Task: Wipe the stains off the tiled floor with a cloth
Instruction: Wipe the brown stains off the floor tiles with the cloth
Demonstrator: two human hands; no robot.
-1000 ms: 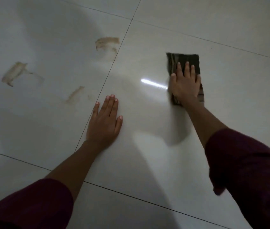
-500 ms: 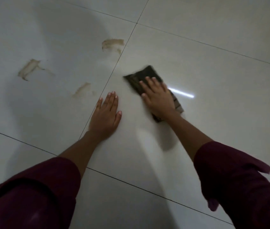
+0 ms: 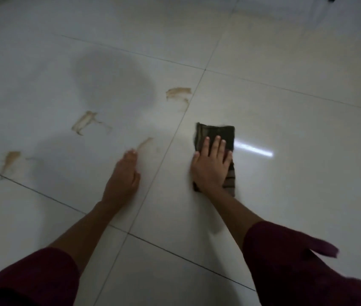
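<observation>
We are pressing our right hand (image 3: 211,165) flat, fingers (image 3: 216,146) straight, on the soft, light cloth (image 3: 216,132). Our left hand (image 3: 123,175) is resting open beside a stain (image 3: 145,142).

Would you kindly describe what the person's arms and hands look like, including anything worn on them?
Both arms wear loose, dark maroon sleeves that end around the elbow, leaving the forearms bare. The right sleeve has a wide, flared cuff; the left sleeve looks similar. The left hand and right hand are ungloved, and no rings, watch or bracelets are visible.
</observation>
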